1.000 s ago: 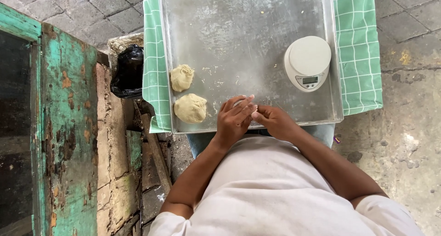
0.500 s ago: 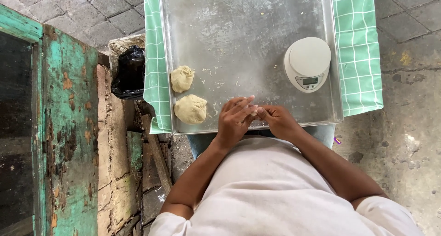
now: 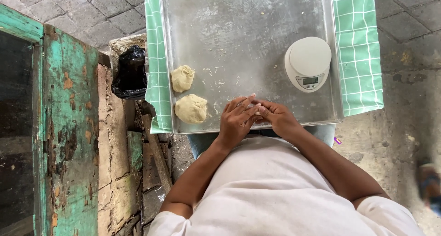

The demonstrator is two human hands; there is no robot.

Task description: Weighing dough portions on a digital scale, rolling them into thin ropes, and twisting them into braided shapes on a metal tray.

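- Grey paving stones cover the floor (image 3: 69, 6); I see a worn teal door (image 3: 64, 126) along the left.
- Green checked cloth (image 3: 358, 47) lies under a big floured metal tray (image 3: 239, 29).
- My left hand (image 3: 236, 119) and right hand (image 3: 278, 119) meet at the tray's near edge, fingers cupped together; I cannot tell what they enclose, nothing between them shows.
- White round kitchen scale (image 3: 308, 64) stands on the tray, just beyond the right hand.
- Black bag (image 3: 131, 70) hangs off the tray's left side.
- Two dough balls sit at the tray's left: the nearer ball (image 3: 191, 109), the farther ball (image 3: 182, 78), both apart from my hands.
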